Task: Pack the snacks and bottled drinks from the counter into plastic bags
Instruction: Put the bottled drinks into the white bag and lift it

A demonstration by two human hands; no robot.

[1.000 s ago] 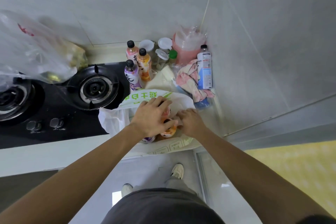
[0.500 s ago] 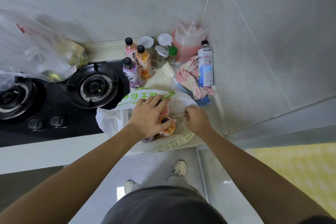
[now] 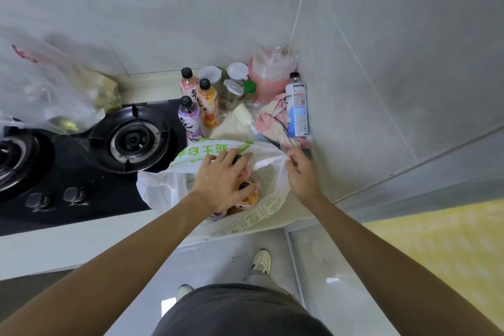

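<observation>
White bag, bottles inside, right hand pinching rim

We see the white bag on the counter, just right of the stove. The left hand lies spread over bottles inside the bag. The right hand pinches the bag's right edge. Behind the bag stand three drink bottles, jars, a water bottle and a cloth.
</observation>
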